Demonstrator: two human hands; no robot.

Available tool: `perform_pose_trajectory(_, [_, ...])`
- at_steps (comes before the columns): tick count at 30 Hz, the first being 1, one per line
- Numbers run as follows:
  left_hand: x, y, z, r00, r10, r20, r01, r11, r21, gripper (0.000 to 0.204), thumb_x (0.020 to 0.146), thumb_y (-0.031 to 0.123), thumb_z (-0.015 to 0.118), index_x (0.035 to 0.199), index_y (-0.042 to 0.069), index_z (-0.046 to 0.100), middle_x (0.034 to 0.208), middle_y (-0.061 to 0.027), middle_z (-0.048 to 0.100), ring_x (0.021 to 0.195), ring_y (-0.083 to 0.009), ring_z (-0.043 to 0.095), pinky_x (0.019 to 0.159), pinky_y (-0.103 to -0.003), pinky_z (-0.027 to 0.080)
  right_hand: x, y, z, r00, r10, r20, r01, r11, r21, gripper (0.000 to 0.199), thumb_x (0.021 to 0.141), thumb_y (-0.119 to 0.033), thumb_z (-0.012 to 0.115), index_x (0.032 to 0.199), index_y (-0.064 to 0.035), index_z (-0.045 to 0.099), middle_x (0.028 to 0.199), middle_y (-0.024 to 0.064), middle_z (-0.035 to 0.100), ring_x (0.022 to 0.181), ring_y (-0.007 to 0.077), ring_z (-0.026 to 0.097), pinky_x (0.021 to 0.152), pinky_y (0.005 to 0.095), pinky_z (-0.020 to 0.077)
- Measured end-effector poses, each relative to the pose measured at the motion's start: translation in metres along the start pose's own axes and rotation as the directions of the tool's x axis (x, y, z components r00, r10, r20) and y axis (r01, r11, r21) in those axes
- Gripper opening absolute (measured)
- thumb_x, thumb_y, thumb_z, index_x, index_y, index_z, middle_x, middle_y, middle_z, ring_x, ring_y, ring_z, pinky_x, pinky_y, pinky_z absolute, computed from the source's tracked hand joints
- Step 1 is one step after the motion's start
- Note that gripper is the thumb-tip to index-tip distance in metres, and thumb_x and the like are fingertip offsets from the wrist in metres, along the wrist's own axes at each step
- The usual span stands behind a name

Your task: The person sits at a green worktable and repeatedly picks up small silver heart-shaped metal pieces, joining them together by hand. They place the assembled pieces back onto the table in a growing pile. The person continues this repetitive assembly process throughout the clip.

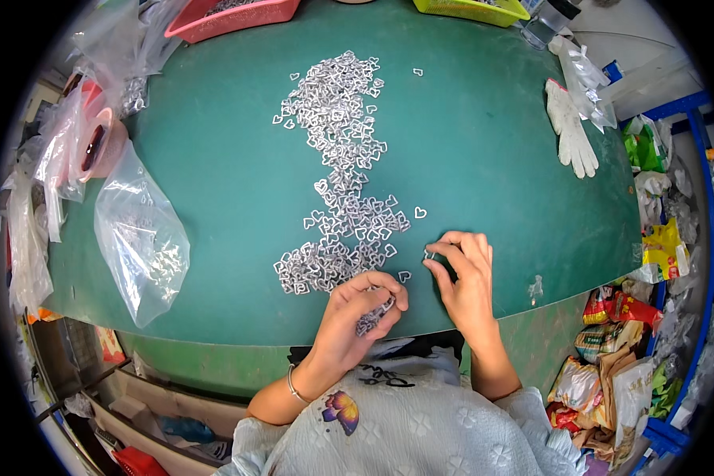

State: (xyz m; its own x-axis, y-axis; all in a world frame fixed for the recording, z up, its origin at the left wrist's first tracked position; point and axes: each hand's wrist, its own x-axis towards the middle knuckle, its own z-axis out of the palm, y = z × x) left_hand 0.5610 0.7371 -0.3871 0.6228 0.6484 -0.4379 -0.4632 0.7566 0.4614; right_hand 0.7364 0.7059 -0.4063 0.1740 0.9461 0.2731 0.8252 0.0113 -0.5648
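Left hand (pixel 362 309): curled shut around a stack of small silver heart-shaped rings (pixel 373 316) — the stack's long axis runs diagonally, from lower left up toward the thumb.
Right hand (pixel 466 274): fingertips pinched narrow on a single heart ring (pixel 428 255), just right of the pile; which way its tip points is too small to tell.
Pile of heart rings (pixel 339 170): a long strip on the green table (pixel 492 159), running away from the person — near end touching the left hand's knuckles.
Clear plastic bag (pixel 140 234): lying well left.
White glove (pixel 570 127): far right, fingers toward the person.
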Motion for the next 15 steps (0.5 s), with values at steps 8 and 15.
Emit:
perform_pose_trajectory(8, [0.001, -0.004, 0.000, 1.000, -0.021, -0.014, 0.021, 0.999, 0.026, 0.015, 0.088, 0.010, 0.054, 0.097, 0.000, 0.059, 0.070, -0.0013, 0.051, 0.053, -0.0037, 0.038, 0.044, -0.017, 0.026, -0.016, -0.008, -0.012, 0.901, 0.308, 0.307, -0.352, 0.103, 0.930, 0.019, 0.080, 0.000, 0.061, 0.098, -0.0002, 0.059, 0.098, 0.0095, 0.059, 0.083, 0.0167, 0.054, 0.074, 0.0270, 0.0412])
perform_pose_trajectory(15, [-0.005, -0.009, 0.005, 0.997, 0.073, -0.018, -0.069, 0.985, 0.155, 0.018, 0.085, 0.009, 0.058, 0.102, 0.002, 0.060, 0.069, 0.0015, 0.051, 0.054, -0.0020, 0.039, 0.044, -0.016, 0.027, -0.027, -0.023, -0.014, 0.803, 0.037, 0.594, -0.506, -0.486, 0.713, 0.024, 0.089, -0.015, 0.052, 0.107, 0.0001, 0.056, 0.092, 0.0080, 0.056, 0.083, 0.0158, 0.051, 0.070, 0.0282, 0.0387])
